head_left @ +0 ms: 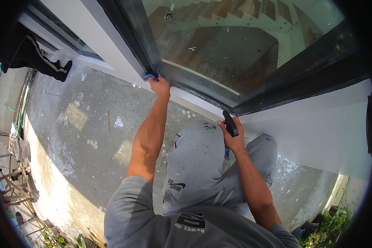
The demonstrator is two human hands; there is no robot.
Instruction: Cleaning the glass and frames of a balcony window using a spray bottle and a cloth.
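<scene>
At the lower left corner of a dark window frame (153, 68), my left hand (160, 87) presses a small blue cloth (151, 77), its fingers closed around it. My right hand (235, 139) grips a black, rounded, handle-like tool (230, 125) just above my knee, close to the frame's bottom edge. Whether this tool has a blade or head is not visible. Between the two hands stretches the large glass pane (219, 53), with white specks on it and a wooden staircase showing through or reflected in it.
A white sill and wall (301, 132) run below the frame. Paint-spotted concrete floor (99, 111) lies to the left. At the far left stands a person in dark trousers (41, 58). Wooden poles and clutter (18, 177) line the left edge; green plants (326, 227) grow at lower right.
</scene>
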